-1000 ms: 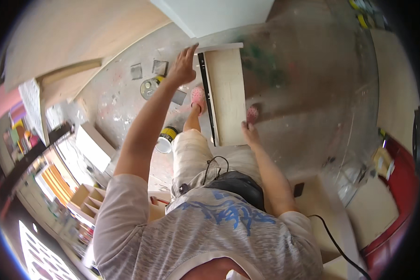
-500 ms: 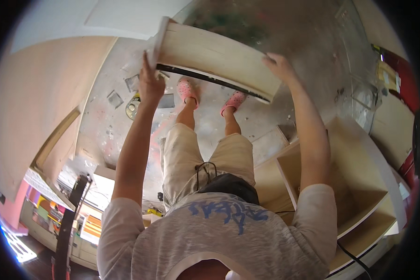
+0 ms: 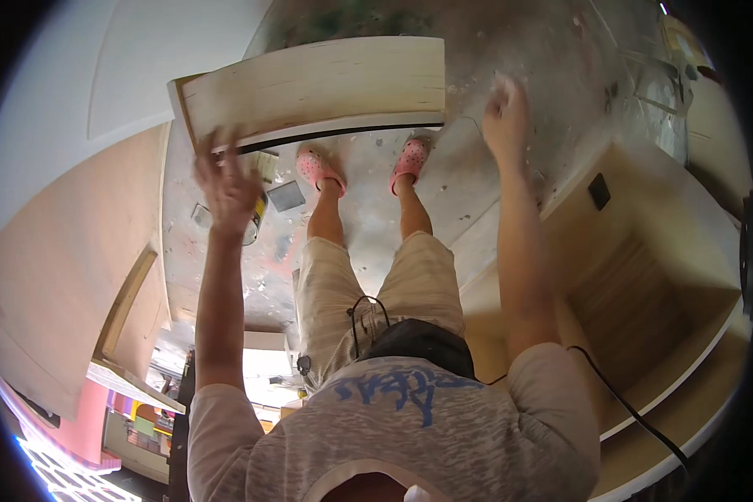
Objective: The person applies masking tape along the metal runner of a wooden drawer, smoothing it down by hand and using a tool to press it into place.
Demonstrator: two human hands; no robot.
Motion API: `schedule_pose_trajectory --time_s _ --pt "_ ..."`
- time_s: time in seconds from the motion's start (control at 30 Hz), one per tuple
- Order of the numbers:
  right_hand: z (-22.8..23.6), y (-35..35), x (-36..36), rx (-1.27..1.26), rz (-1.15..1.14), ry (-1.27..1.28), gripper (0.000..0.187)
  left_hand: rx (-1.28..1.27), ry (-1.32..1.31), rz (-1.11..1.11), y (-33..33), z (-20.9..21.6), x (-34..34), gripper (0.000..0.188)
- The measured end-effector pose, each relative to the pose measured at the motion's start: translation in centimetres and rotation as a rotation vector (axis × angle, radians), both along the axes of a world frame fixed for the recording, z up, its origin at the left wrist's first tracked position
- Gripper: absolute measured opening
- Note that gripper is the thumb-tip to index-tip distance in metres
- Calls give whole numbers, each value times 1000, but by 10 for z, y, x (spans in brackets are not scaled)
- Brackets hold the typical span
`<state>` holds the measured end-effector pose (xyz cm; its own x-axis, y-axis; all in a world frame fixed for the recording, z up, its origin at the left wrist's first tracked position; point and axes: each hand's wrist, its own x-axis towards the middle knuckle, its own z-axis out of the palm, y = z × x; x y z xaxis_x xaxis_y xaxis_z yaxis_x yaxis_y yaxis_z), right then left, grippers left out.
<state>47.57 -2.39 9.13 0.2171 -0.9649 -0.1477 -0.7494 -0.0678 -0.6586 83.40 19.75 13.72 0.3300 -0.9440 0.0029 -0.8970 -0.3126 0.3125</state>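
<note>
A long pale wooden box-like piece (image 3: 318,84), with an end board at its left and a dark strip along its near edge, stands on the floor beyond my feet. My left hand (image 3: 228,188), slightly blurred, is spread in front of its left end; whether a fingertip touches it I cannot tell. Off to the right of the piece and apart from it, my right hand (image 3: 506,125) is raised with its fingers loosely bent and nothing in them.
A large pale wooden cabinet (image 3: 594,251) with open compartments stands close on my right, a black cable (image 3: 627,402) across it. Tall boards (image 3: 67,226) line the left. A dark square piece (image 3: 286,197) lies on the stained floor (image 3: 468,201) near my pink clogs (image 3: 318,167).
The wooden piece has moved left and gone from tilted to nearly level. Both hands have come away from their grip on it, the right one clearly apart.
</note>
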Motion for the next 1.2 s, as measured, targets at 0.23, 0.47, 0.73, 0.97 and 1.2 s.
schedule_pose_trajectory --time_s 0.23,0.47,0.73,0.97,1.2 --pt "-96 91 -6 228 -35 -118 96 45 143 -277 -53 -3 -58 54" --pt "-97 83 30 30 -105 -205 45 30 124 -242 -54 1 -49 54" --pt "-43 39 -87 166 16 -229 26 80 34 -109 -26 4 -11 54" --pt "22 -39 -61 178 135 140 27 162 18 -34 -2 -1 30 49" --pt "41 -66 -61 213 22 219 26 169 128 -87 -4 6 48 46"
